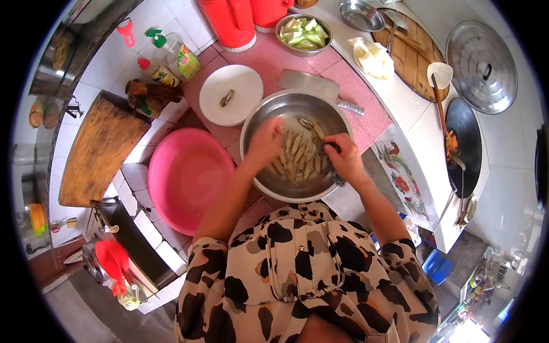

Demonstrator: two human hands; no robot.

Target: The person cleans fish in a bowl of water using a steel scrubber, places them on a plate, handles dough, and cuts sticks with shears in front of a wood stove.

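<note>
A wide steel basin (pixel 251 117) holds a heap of raw shrimp (pixel 298 150) in a little water. Over the left part of the basin is my left hand (pixel 266 143), its fingertips blurred, so whether they grip anything is unclear. My right hand (pixel 346 157) is at the basin's right side, fingers closed around something dark that I cannot make out. A dark, textured strip (pixel 337 176) lies below that hand along the inner wall. Just behind the basin, a white plate (pixel 246 86) carries one shrimp (pixel 227 98).
A pink tub (pixel 189 177) with water stands at the left. Behind the basin lies a cleaver (pixel 311 86), beyond it a bowl of cut green vegetable (pixel 303 33). Red thermos flasks (pixel 229 23) and soap bottles (pixel 182 57) line the back. At right sits a wok (pixel 464 143).
</note>
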